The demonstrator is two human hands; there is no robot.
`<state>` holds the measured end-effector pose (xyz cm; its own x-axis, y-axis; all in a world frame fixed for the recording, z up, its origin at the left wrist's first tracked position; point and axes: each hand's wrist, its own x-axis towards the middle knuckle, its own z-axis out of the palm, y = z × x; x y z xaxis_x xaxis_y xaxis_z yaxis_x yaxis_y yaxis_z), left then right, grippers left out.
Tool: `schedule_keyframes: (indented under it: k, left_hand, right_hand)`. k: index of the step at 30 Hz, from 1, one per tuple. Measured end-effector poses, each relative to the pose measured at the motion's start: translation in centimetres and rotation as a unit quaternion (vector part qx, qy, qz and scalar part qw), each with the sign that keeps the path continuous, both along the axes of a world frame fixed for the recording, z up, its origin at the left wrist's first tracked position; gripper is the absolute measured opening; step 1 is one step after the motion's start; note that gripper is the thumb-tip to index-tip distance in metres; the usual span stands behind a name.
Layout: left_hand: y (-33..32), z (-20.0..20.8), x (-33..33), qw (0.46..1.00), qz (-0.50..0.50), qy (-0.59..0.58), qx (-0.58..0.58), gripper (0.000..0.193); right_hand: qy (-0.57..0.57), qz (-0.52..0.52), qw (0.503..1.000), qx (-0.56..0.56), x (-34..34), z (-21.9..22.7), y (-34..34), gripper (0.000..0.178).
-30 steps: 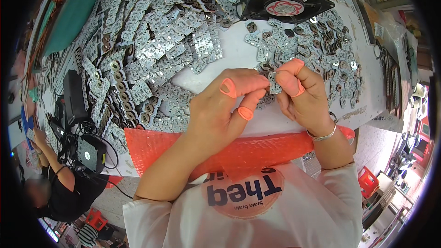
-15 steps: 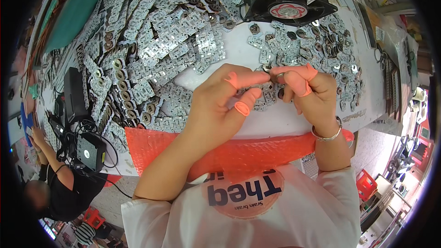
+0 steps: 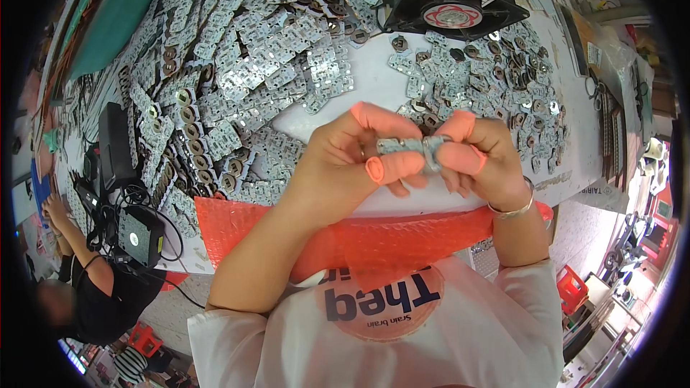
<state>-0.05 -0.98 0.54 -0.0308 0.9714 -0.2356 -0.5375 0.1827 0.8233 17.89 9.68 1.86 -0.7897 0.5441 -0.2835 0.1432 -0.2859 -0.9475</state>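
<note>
Between both hands is a short strip of small silvery circuit boards (image 3: 397,146), raised over the table's near part. My left hand (image 3: 352,151) pinches its left end between thumb and forefinger. My right hand (image 3: 485,154) grips the right end, where one board (image 3: 433,152) stands at an angle to the rest. Orange finger cots cover thumb and forefinger on both hands, and a bracelet circles my right wrist. Fingertips partly hide the strip. Loose single boards (image 3: 460,75) lie beyond my hands, and a large heap of board strips (image 3: 266,57) spreads to the left.
A black fan (image 3: 453,0) stands at the back among the boards. Red bubble wrap (image 3: 388,241) covers the near table edge. Black power adapters (image 3: 136,233) and cables lie at the left edge. Another person (image 3: 108,287) sits at the far left, and a red stool (image 3: 573,289) stands right.
My hands have turned and come slightly nearer, so the strip of boards now shows between my fingers. My right fingers have moved lower. The person at left has shifted an arm slightly.
</note>
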Motion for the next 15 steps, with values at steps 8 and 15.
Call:
schedule_keyframes:
  k: [8, 15]
  left_hand:
    - [0.3, -1.1, 0.6, 0.969, 0.079, 0.173, 0.156, 0.020]
    - [0.4, -1.1, 0.9, 0.893, 0.138, 0.374, 0.209, 0.021]
  right_hand:
    - [0.057, -0.063, 0.995, -0.051, -0.7, -0.6, -0.4, 0.017]
    - [0.030, -0.044, 0.996, 0.077, -0.7, -0.9, -0.5, 0.015]
